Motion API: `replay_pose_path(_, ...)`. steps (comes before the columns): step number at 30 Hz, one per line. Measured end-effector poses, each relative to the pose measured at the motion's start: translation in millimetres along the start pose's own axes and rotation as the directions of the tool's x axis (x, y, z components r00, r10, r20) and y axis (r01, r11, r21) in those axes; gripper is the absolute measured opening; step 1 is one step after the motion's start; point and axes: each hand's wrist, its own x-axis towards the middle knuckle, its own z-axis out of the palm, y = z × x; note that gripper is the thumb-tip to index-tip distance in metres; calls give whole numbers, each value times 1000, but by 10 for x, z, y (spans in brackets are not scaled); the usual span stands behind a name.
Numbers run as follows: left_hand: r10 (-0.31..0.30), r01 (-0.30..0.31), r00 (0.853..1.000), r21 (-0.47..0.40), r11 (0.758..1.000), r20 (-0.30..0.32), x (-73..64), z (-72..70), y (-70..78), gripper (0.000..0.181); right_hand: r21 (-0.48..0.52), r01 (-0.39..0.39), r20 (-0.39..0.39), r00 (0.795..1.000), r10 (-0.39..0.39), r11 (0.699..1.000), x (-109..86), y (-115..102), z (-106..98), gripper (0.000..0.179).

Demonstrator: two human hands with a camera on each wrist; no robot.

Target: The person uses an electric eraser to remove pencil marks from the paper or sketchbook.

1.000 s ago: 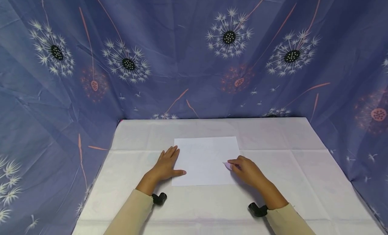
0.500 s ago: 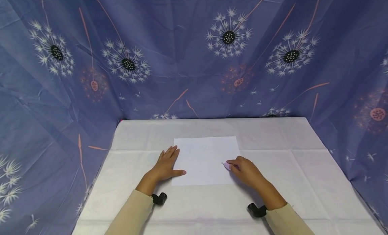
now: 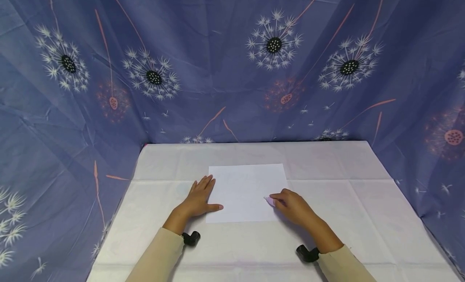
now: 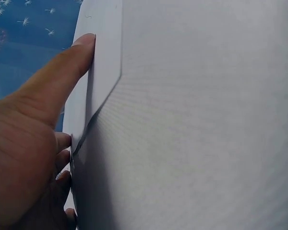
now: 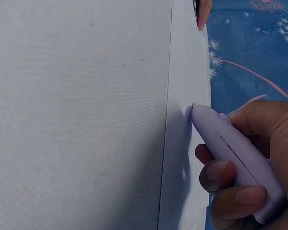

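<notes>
Tool (image 5: 242,165), lilac, gripped in right hand (image 3: 296,209); tip at right half of white sheet (image 3: 243,189).
Left hand (image 3: 197,201) spread, thumb on sheet; we judge the step as guiding the tool across, the next move needing steady bracing.

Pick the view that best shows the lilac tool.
Right wrist: the lilac tool appears large, most of its length visible. Head shows just its front end, small, with the right hand covering the rest. Left wrist doesn't show it.
</notes>
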Motion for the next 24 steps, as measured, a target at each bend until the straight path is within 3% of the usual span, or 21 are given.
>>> replay_pose_path(7,-4,4,1000,-6,1000,3,-2,-8,5,106,-28,-22,-48,999,21,999,25,4,-1,26)
replay_pose_path(15,-6,6,1000,-5,1000,11,-14,-11,1,106,21,-43,9,999,43,999,6,-20,0,28)
replay_pose_path(24,-4,4,1000,-13,1000,7,-11,-14,1,106,-28,-34,-49,998,32,999,41,18,-14,25)
